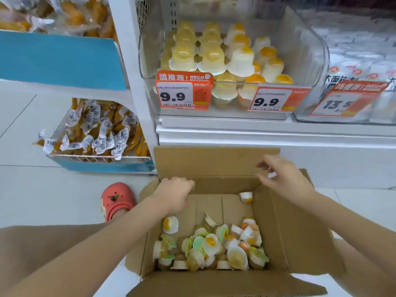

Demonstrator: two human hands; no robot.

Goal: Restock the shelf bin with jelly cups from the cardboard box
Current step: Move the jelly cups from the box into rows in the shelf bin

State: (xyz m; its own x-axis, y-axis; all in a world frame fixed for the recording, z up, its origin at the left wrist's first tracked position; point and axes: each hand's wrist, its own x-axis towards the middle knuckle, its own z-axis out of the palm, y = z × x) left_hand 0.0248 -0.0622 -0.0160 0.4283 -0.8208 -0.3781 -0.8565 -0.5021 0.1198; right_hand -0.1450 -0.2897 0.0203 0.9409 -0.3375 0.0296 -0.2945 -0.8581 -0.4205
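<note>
The left hand (174, 195) is curled knuckles-up over the far left corner of the box (285, 228), and whether its fingers hold anything cannot be told; the right hand (282, 179), at 1 o'clock from it, hangs with loosely bent fingers over the far right corner beside the raised flap (214, 161), with something pale and blurred under its fingers. Most jelly cups (211, 248) lie heaped in the near half of the box, one alone at the far right corner. At 12 o'clock, the bin (317, 54) holds stacked cups behind two 9.9 tags (176, 96).
</note>
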